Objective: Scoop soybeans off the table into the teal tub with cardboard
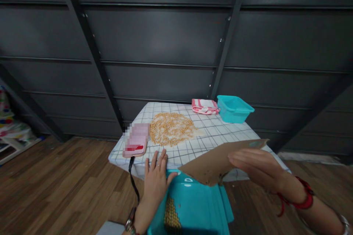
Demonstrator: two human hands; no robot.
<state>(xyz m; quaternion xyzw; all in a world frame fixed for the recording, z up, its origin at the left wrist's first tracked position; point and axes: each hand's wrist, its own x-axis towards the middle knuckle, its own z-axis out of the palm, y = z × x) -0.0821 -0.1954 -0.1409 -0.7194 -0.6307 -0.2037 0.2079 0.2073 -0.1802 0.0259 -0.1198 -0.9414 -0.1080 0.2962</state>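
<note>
My left hand rests with fingers spread on the front edge of the checked tablecloth, its thumb near the rim of a turquoise bin. Round yellow grains show inside that bin. My right hand grips a torn piece of brown cardboard, tilted over the bin and the table edge. Beyond my left fingertips, a spread of yellow grains mixed with something white and fine lies on the white checked tablecloth. The kind of grain is hard to make out.
A flat pink object, partly blurred out, lies at the table's left with a black strap hanging down. At the back are a folded pink-and-white cloth and a turquoise tub. A dark panelled wall stands behind.
</note>
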